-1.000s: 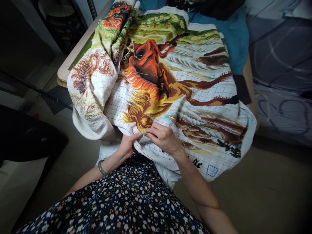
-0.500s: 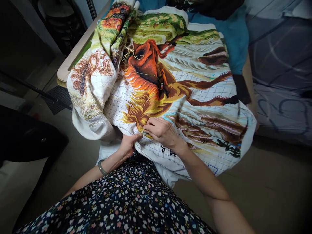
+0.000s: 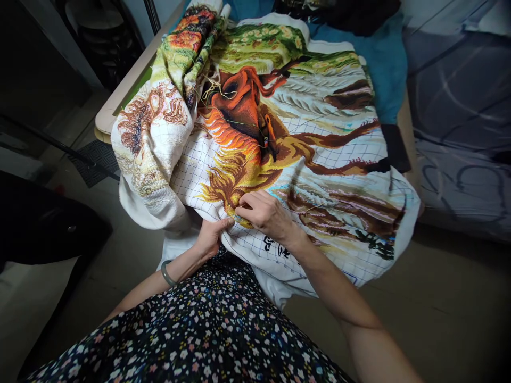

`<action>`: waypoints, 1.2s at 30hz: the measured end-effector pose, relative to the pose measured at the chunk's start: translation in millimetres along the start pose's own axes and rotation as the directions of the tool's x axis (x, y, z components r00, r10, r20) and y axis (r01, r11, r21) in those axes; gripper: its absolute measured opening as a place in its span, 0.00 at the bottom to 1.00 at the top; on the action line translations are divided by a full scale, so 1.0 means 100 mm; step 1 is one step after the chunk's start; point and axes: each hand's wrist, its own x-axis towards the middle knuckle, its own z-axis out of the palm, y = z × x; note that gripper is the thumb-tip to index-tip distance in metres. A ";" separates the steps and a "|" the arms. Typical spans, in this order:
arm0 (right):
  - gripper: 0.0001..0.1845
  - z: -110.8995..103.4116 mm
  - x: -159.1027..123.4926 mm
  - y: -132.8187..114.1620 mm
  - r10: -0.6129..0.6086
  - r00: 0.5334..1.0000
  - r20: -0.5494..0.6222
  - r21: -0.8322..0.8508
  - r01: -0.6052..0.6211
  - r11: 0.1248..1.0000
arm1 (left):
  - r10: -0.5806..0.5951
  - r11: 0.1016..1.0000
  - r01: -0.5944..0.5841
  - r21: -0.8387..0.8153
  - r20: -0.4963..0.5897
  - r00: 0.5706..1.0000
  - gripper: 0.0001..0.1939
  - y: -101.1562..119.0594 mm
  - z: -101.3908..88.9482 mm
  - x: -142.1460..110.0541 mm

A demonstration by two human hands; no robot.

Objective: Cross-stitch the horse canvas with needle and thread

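Note:
A large cross-stitch canvas [image 3: 319,159] with orange and brown horses on a blue-gridded white ground lies spread over a table and hangs toward my lap. My left hand [image 3: 211,235] grips a fold of the canvas from below, thumb on top; a green bangle [image 3: 166,274] sits on that wrist. My right hand [image 3: 264,213] rests on the canvas just right of the left thumb, its fingertips pinched together at the brown stitched patch. A needle cannot be made out between the fingers. Loose yellow threads [image 3: 213,90] lie on the canvas farther back.
The table's pale wooden edge [image 3: 120,96] shows at the left. A teal cloth [image 3: 383,58] lies behind the canvas, with dark fabric [image 3: 351,13] beyond it. A grey patterned bedcover [image 3: 463,106] is at the right, a black seat [image 3: 35,223] at the left. My flowered dress fills the bottom.
My right hand has slid a little up and left across the canvas, and the forearm has come in lower; black stitched characters near the hem now show. The left hand stays put.

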 end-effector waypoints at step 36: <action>0.14 0.14 -0.11 -0.55 -0.207 0.936 -0.284 0.284 0.288 0.915 | -0.158 0.987 0.156 -0.031 -0.107 0.982 0.23 0.04 0.03 -0.04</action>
